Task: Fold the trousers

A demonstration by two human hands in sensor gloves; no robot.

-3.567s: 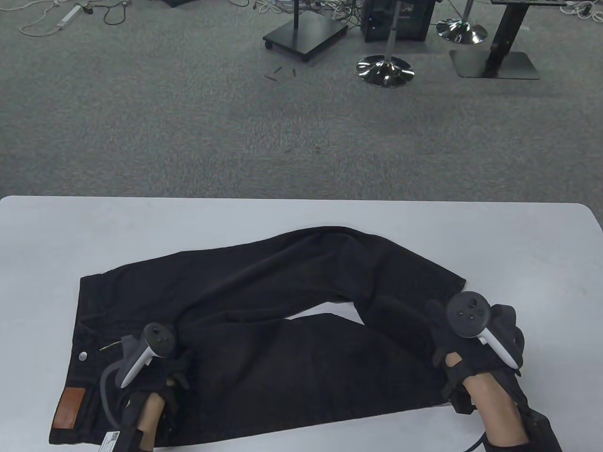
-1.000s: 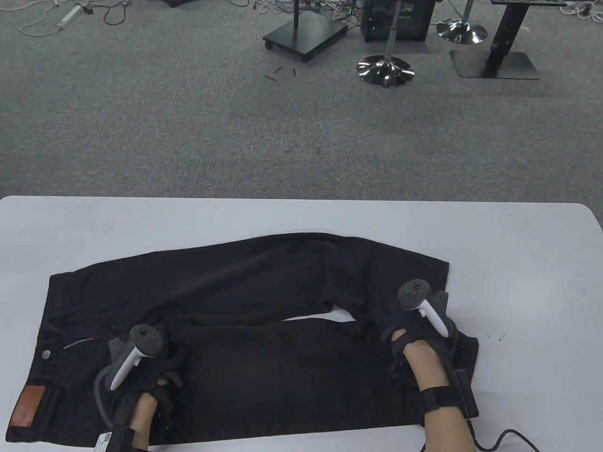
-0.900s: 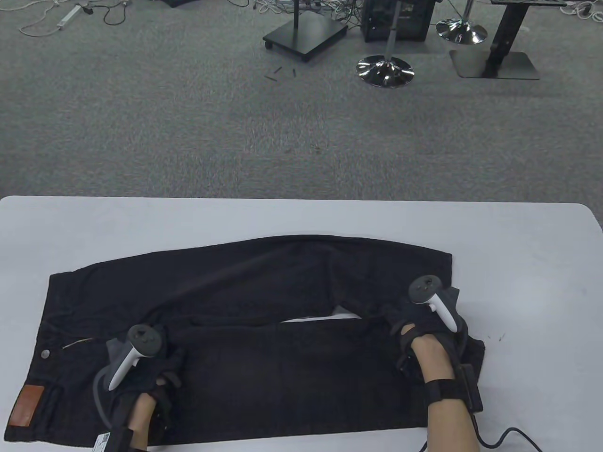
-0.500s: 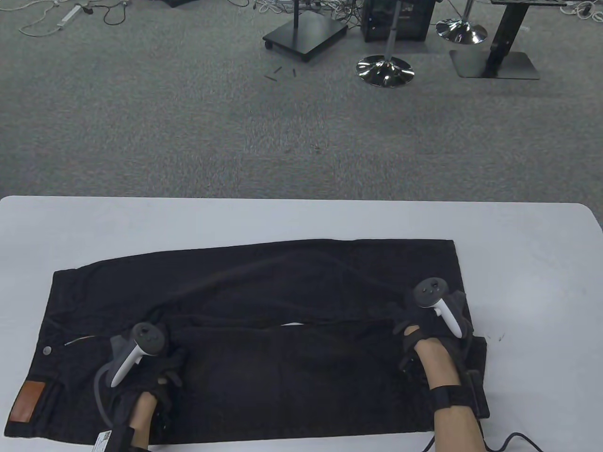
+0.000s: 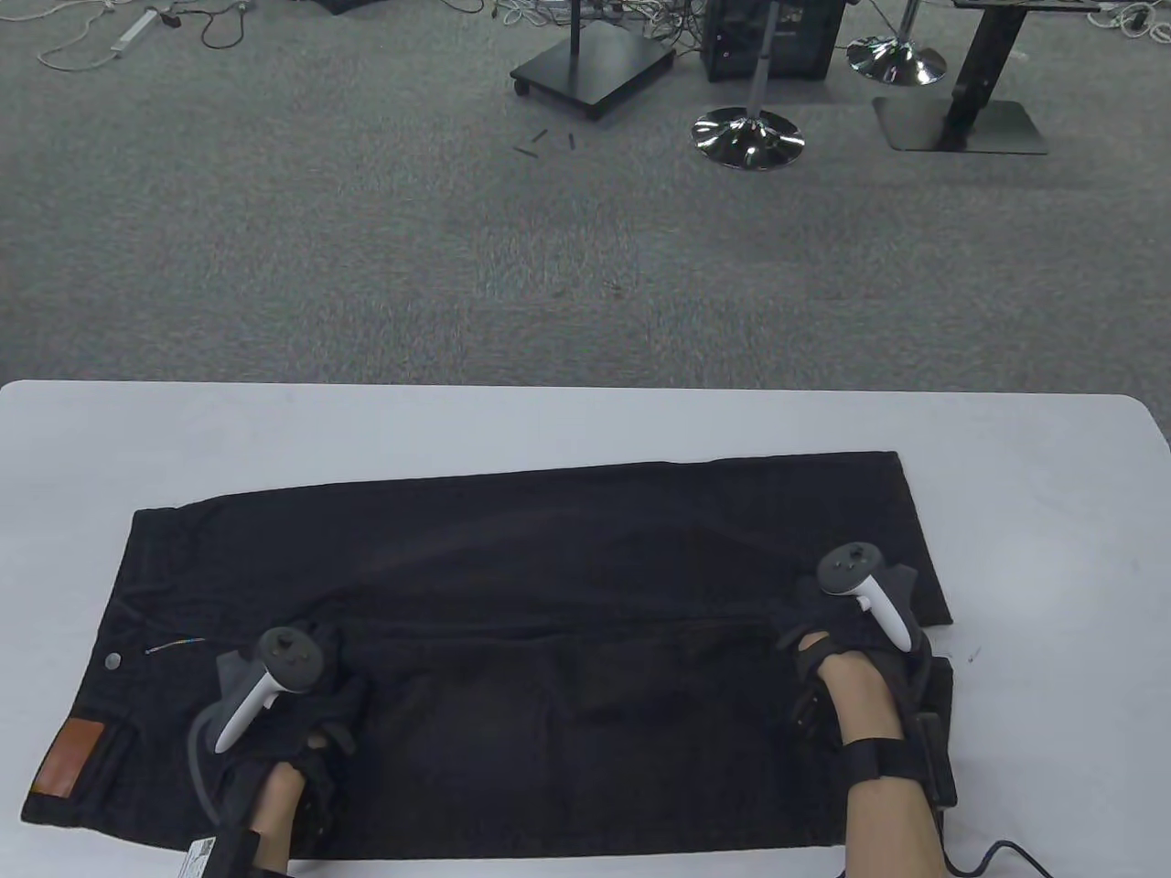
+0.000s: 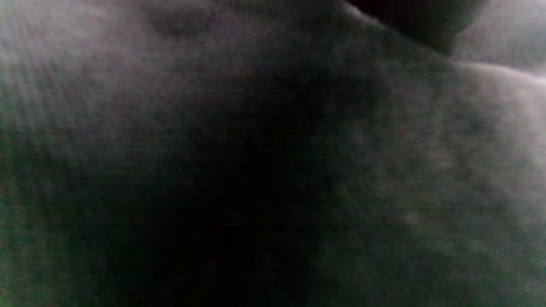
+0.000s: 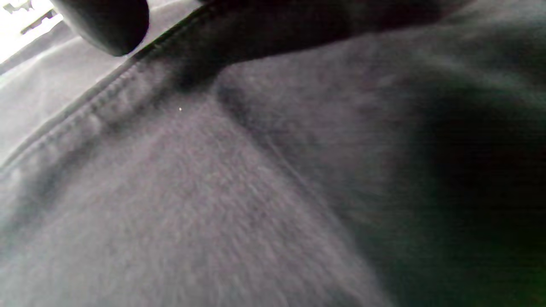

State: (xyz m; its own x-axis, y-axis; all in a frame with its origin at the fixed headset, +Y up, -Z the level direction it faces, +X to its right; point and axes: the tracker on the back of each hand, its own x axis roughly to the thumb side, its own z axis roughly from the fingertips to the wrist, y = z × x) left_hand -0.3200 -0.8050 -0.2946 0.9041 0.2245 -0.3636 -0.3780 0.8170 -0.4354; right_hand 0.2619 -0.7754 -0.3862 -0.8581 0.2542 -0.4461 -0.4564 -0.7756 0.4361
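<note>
Black trousers (image 5: 549, 585) – flat on table (image 5: 585, 421).

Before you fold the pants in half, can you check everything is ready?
1. Trousers spread flat, both legs side by side: ok.
2. Leg ends even: not ok, the far leg reaches further right than the near one.
3. Left hand resting near the crotch: ok.
4. Right hand on the leg ends: ok; actual grip: cannot tell.
5. All cloth on the table: cannot tell, the near edge runs out of view.
</note>
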